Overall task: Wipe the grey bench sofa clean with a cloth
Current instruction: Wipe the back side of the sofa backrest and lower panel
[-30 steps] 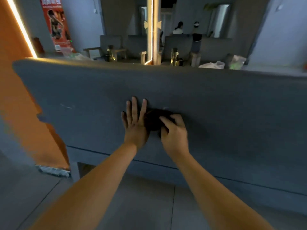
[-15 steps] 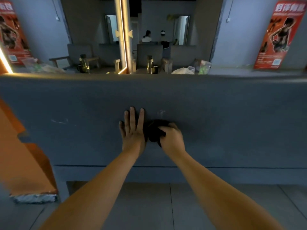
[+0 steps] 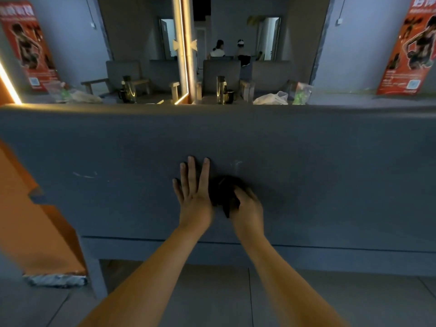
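Observation:
The grey bench sofa point(image 3: 330, 161) fills the middle of the head view, its back panel facing me. My left hand point(image 3: 194, 192) lies flat on the panel with fingers straight and spread. Just to its right, my right hand point(image 3: 249, 208) grips a dark bunched cloth point(image 3: 224, 191) and presses it against the panel. Faint pale marks show on the grey surface above the cloth and further left.
An orange wall panel point(image 3: 35, 227) stands at the left beside the sofa's end. Behind the sofa top are flasks point(image 3: 221, 89), plastic bags point(image 3: 271, 99) and a mirror with a lit strip. Red posters hang on both sides. Grey floor tiles lie below.
The view has swung right and squared up to the sofa. Both hands stay on the panel, the right hand curling tighter round the cloth and sliding slightly down.

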`<state>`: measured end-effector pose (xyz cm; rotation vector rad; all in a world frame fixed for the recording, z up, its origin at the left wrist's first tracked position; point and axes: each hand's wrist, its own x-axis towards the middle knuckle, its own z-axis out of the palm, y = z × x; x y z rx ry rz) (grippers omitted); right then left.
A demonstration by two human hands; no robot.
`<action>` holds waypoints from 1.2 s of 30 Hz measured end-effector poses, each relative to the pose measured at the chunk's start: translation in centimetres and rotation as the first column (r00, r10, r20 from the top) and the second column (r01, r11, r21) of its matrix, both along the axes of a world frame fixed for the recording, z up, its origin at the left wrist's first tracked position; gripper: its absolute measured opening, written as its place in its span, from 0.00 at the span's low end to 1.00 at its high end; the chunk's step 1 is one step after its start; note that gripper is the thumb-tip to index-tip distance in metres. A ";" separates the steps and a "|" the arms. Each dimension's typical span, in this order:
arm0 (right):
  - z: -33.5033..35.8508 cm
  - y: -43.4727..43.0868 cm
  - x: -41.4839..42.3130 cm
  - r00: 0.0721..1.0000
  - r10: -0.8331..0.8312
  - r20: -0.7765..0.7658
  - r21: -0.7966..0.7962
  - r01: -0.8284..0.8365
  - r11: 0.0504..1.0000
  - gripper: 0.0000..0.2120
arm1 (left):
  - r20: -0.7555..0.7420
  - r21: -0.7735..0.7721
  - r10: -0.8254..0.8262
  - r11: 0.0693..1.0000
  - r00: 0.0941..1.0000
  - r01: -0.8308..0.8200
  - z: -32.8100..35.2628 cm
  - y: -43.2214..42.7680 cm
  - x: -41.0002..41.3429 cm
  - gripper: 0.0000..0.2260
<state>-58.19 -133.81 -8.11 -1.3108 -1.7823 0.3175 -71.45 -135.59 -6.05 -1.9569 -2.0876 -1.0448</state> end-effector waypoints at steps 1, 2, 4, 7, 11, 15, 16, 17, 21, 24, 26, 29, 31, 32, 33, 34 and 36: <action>-0.8 -0.2 -0.3 1.000 0.001 -0.026 -0.096 -0.003 0.995 0.16 | -0.018 0.003 0.004 1.000 1.000 -0.003 -0.1 -0.1 -0.1 0.53; -1.2 -0.4 -0.7 0.999 -0.009 -0.043 -0.158 0.002 0.987 0.14 | -0.031 -0.002 0.003 1.000 1.000 -0.003 -0.3 0.0 -0.4 0.53; -0.9 -0.9 -1.0 0.996 -0.018 -0.087 -0.169 0.003 0.986 0.10 | -0.046 -0.020 -0.006 1.000 0.999 0.005 -0.5 -0.1 -0.9 0.53; 2.1 -1.2 -0.4 0.983 -0.052 -0.177 0.063 0.064 0.996 0.09 | -0.070 -0.033 -0.005 0.999 0.998 0.002 -0.4 -0.2 -1.0 0.52; 7.6 -1.1 1.1 0.923 -0.105 -0.370 0.321 0.233 0.918 0.13 | -0.042 -0.007 0.022 1.000 0.999 -0.022 -0.6 -0.2 -0.7 0.49; 6.6 -0.7 -0.8 0.967 -0.126 -0.220 0.343 0.198 0.918 0.19 | -0.032 -0.015 0.018 1.000 0.999 -0.019 -0.6 -0.2 -0.6 0.50; 6.0 -0.5 -1.3 0.976 -0.130 -0.174 0.346 0.184 0.920 0.19 | -0.027 -0.015 0.019 1.000 0.999 -0.020 -0.6 -0.2 -0.6 0.50; 5.4 -0.1 -1.6 0.980 -0.129 -0.149 0.333 0.173 0.927 0.19 | -0.019 -0.017 0.018 1.000 1.000 -0.019 -0.6 -0.2 -0.6 0.50; 2.0 0.8 -1.5 0.997 -0.066 -0.028 0.041 0.067 0.997 0.20 | 0.006 -0.051 0.014 0.999 1.000 -0.014 -0.1 -0.7 -0.1 0.48; 0.1 -0.3 -1.3 0.997 0.026 -0.077 -0.128 -0.036 0.991 0.18 | 0.036 -0.065 0.000 0.998 0.999 0.002 0.1 -1.0 -0.1 0.47; 1.1 -1.0 -1.0 0.994 0.020 -0.110 0.018 -0.018 1.000 0.16 | 0.036 -0.077 0.000 0.997 0.999 0.002 0.1 -1.2 -0.2 0.47; 4.7 -1.3 -0.6 0.962 -0.023 -0.271 0.285 0.103 0.953 0.17 | 0.063 -0.033 -0.012 0.999 0.998 0.014 -0.1 -1.0 -0.2 0.46; 6.8 -1.7 -0.9 0.919 -0.004 -0.395 0.296 0.132 0.946 0.19 | 0.119 0.015 -0.004 1.000 0.993 0.002 -0.2 -1.0 0.3 0.43; 7.4 -1.8 -1.3 0.912 0.008 -0.410 0.292 0.123 0.948 0.20 | 0.156 0.039 0.005 0.999 0.988 -0.011 -0.1 -1.0 0.6 0.41; 7.5 -1.9 -1.7 0.922 -0.002 -0.388 0.297 0.127 0.946 0.20 | 0.190 0.074 0.012 0.997 0.982 -0.027 0.0 -1.1 0.8 0.39; 7.4 -1.8 -2.0 0.939 -0.034 -0.343 0.315 0.149 0.937 0.20 | 0.199 0.122 0.019 0.992 0.980 -0.044 0.2 -1.2 1.0 0.38; 7.2 -0.8 -1.9 0.954 -0.102 -0.281 0.368 0.205 0.907 0.14 | 0.114 0.217 0.031 0.975 0.993 -0.055 0.6 -1.1 0.8 0.40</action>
